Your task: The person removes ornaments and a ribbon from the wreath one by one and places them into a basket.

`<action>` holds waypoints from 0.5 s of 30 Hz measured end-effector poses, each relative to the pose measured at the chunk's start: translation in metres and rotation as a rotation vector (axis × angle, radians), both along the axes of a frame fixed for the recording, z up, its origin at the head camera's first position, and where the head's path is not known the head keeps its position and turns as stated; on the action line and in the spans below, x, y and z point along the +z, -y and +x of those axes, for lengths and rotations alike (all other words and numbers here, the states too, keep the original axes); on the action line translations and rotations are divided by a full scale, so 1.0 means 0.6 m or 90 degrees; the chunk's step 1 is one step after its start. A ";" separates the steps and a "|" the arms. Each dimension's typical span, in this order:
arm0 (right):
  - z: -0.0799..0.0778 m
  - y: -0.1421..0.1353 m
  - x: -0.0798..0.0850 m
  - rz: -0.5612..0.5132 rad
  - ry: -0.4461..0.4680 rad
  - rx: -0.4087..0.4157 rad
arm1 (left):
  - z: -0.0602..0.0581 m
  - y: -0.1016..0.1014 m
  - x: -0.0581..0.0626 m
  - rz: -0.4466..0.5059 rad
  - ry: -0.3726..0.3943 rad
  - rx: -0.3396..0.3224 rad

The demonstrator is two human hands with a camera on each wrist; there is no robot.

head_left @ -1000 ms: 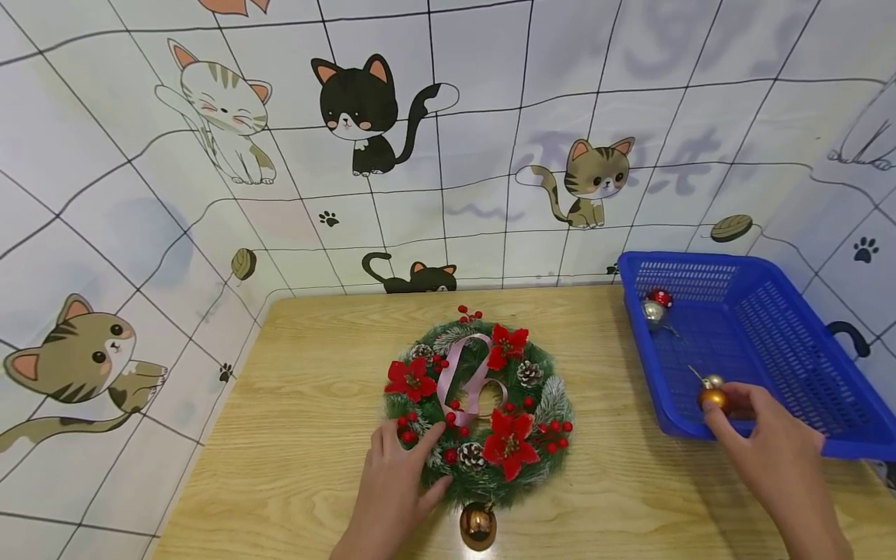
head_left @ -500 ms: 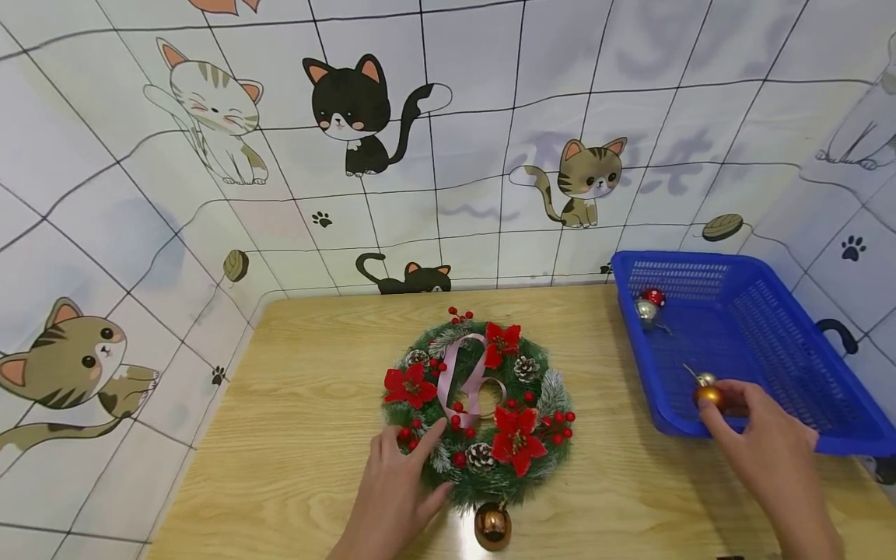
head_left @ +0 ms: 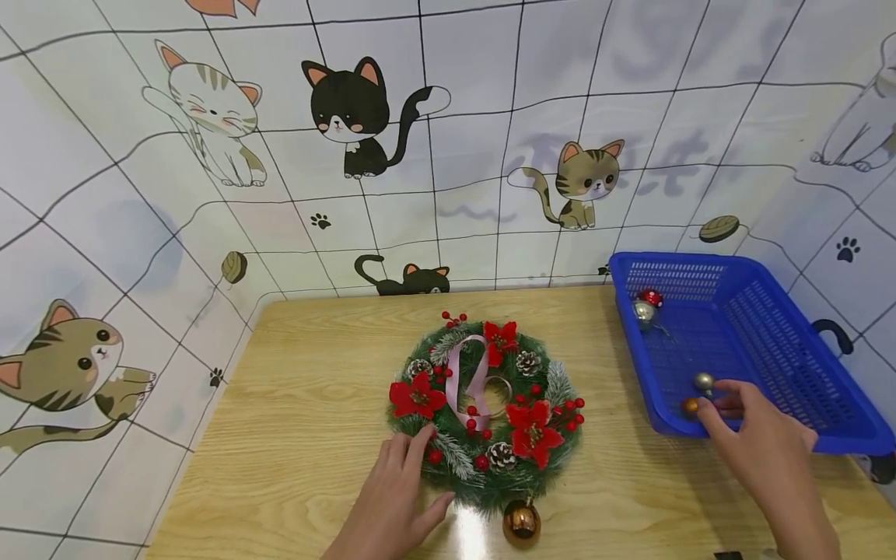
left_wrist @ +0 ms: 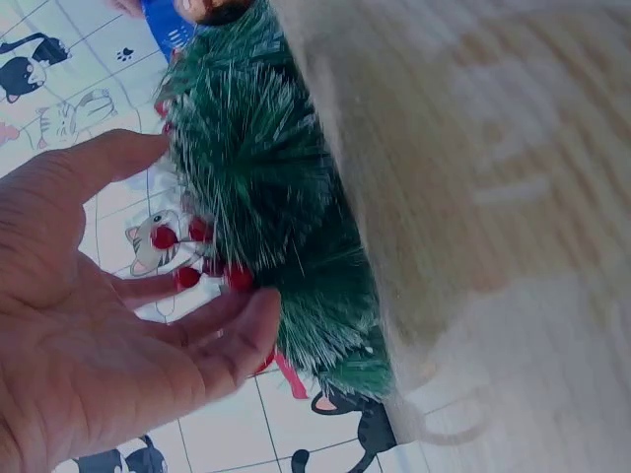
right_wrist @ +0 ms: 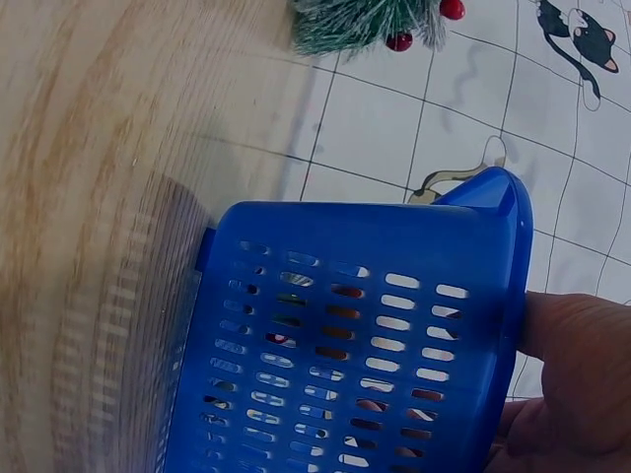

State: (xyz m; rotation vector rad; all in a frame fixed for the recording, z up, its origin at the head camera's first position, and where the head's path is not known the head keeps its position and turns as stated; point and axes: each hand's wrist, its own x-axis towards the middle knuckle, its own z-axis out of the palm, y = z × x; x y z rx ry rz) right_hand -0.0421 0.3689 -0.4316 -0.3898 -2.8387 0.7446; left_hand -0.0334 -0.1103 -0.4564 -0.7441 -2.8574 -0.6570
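A green Christmas wreath [head_left: 490, 486] with red flowers, berries, pine cones and a pink ribbon lies on the table. My left hand [head_left: 395, 486] is at its lower left edge, thumb and fingers apart; in the left wrist view the fingertips touch the red berries [left_wrist: 237, 276] and green needles. A copper bauble [head_left: 522, 523] is at the wreath's near edge. My right hand [head_left: 759, 432] reaches over the near rim of a blue basket [head_left: 633, 354]. Its curled fingertips are beside an orange bauble [head_left: 690, 407] and a silver bauble [head_left: 703, 381]; I cannot tell whether they pinch anything.
A silver ornament [head_left: 643, 313] and a red, white-spotted ornament [head_left: 651, 298] lie at the basket's far left. A cat-patterned wall covering [head_left: 476, 155] stands behind the wooden table [head_left: 308, 373]. A black hook-shaped thing [head_left: 834, 334] shows at the basket's right rim.
The wreath has turned counter-clockwise, its copper bauble swinging right, as my left hand stays at its edge. The orange bauble has left my right fingertips and sits lower and further left in the basket.
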 end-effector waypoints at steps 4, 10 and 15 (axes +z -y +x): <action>0.000 0.001 -0.001 0.002 0.005 0.000 | -0.001 0.004 0.000 0.026 -0.016 -0.024; 0.004 0.007 -0.003 0.001 -0.022 0.005 | -0.005 0.008 -0.004 0.049 -0.074 -0.020; 0.009 0.019 -0.005 0.008 -0.053 0.001 | -0.012 0.008 -0.008 0.054 -0.092 -0.004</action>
